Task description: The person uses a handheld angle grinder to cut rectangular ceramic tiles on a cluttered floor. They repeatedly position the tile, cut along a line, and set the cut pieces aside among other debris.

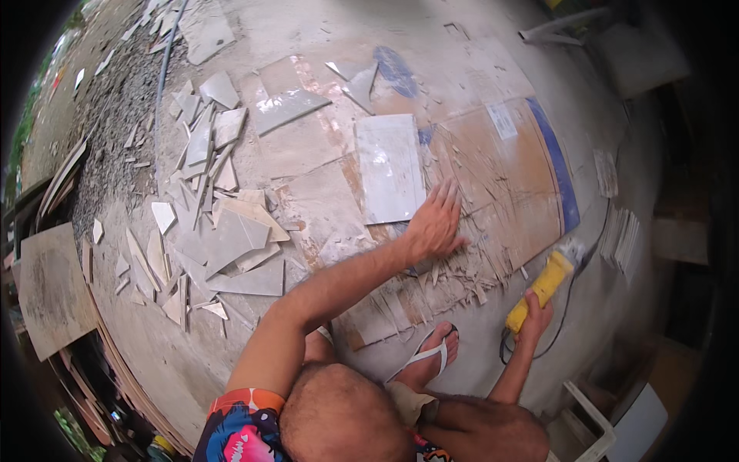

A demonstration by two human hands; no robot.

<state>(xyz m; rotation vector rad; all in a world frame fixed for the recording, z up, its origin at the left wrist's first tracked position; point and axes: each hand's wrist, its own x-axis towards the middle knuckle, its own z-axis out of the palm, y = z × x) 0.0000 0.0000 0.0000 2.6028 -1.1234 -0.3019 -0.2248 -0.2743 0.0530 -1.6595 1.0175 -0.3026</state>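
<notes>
Head view: the yellow corded grinder is gripped around its body by the right hand; the left hand is opened nearly flat, nothing grasped. Just left of that hand, the pale rectangular tile is judged stiff, brittle, best held by opposite edges.

the right hand grips a yellow power tool; the left hand spreads over dusty cardboard beside a pale tile, broken shards heaped leftward.
</notes>
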